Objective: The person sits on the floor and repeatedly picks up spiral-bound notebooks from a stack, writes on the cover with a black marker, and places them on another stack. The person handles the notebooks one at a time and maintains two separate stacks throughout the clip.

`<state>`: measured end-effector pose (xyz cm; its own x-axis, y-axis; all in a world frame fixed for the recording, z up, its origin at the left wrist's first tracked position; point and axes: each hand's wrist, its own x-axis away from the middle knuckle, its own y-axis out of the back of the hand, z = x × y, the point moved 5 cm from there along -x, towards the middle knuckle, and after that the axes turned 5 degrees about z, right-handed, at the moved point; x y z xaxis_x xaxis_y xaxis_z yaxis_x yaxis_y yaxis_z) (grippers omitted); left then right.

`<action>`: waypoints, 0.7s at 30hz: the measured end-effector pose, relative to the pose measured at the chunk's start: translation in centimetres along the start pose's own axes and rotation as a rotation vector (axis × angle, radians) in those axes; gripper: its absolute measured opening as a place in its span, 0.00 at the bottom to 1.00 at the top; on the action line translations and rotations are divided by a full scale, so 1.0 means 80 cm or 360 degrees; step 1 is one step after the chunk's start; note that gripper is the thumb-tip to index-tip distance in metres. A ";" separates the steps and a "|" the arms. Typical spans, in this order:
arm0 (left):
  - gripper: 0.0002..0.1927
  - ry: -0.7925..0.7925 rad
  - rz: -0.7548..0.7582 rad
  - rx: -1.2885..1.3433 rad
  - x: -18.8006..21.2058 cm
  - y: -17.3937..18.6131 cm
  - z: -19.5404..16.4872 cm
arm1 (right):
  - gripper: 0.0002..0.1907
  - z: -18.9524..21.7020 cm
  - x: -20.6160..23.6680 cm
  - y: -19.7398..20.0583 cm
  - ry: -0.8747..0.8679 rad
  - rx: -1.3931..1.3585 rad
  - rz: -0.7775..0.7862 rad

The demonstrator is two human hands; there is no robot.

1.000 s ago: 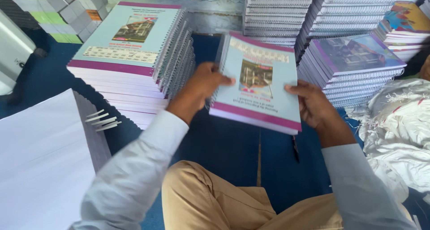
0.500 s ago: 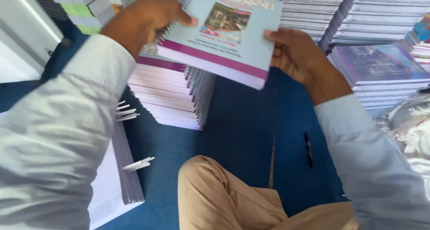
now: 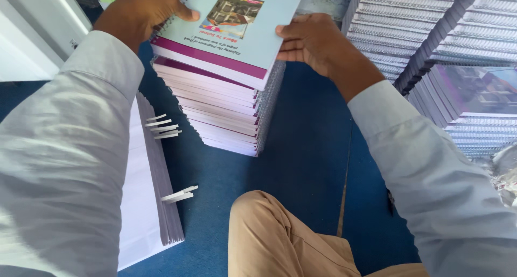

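Notebook [image 3: 231, 29]: stiff, light, spiral-bound; best gripped at opposite edges
Left hand [image 3: 141, 10]: fingers clasp spiral edge
Right hand [image 3: 309, 40]: fingers clasp open edge
Below: stack [image 3: 223, 112] on floor [image 3: 307, 164]

A blue carpeted floor [image 3: 301, 164] is carrying everything around me. At twelve o'clock a stack of spiral-bound books [image 3: 223, 115] is standing directly on it. At nine o'clock a thick pile of white sheets [image 3: 156, 191] is lying on the carpet, with paper tabs sticking out of its edge. At two and three o'clock more stacks of spiral-bound books [image 3: 458, 56] are resting on the floor, well apart from the first stack. My knee in tan trousers [image 3: 274, 239] is resting on the carpet at six o'clock.
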<state>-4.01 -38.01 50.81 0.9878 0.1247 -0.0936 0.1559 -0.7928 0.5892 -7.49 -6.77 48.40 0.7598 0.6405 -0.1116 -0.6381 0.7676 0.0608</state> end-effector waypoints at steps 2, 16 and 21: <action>0.28 -0.0091 0.0026 0.0014 -0.001 0.006 0.010 | 0.18 -0.003 -0.015 -0.008 -0.0025 0.0080 -0.0029; 0.28 0.0009 -0.0016 -0.0057 -0.014 0.018 0.040 | 0.15 -0.017 -0.036 -0.006 0.0056 0.0405 -0.0218; 0.28 0.0017 -0.0073 -0.0101 -0.002 0.012 0.036 | 0.20 -0.010 -0.025 0.004 0.0192 0.0562 -0.0365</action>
<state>-4.04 -40.48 49.08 0.9795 0.1665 -0.1132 0.2002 -0.7470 0.6340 -9.34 -7.82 47.84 0.8435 0.4610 -0.2757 -0.3569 0.8646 0.3538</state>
